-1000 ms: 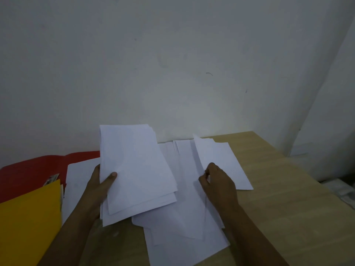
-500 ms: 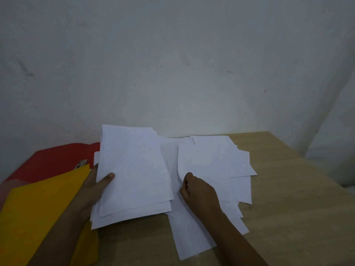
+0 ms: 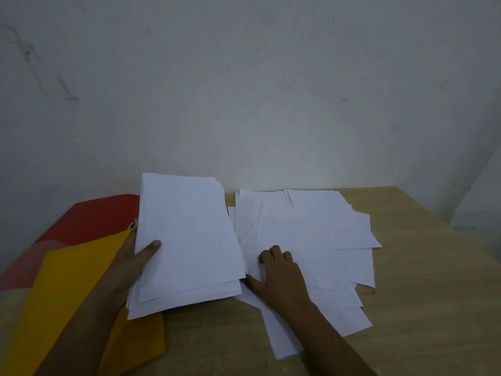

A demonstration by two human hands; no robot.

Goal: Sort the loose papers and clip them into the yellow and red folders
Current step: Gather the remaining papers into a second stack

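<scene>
Here, table (image 3: 420,308): pale wood, strewn papers (image 3: 320,240), yellow folder (image 3: 73,280), red folder (image 3: 95,218).
Room: grey scuffed wall (image 3: 244,90).
Left hand (image 3: 132,261): thumb pinching stack (image 3: 187,240).
Right hand (image 3: 282,272): fingers curled, pressing papers.

Two folders are lying at the left end of the table (image 3: 423,308): the near folder (image 3: 67,289) is overlapping the far folder (image 3: 95,218), which is sitting back against the wall (image 3: 244,90). The left hand (image 3: 130,261) is resting over the near folder, holding a stack of papers (image 3: 187,240) from its left edge, thumb on top. To the right of that stack, loose sheets (image 3: 320,240) are lying fanned across the middle of the table, overlapping each other. The right hand (image 3: 279,272) is resting on those sheets, just beside the held stack's right edge
</scene>
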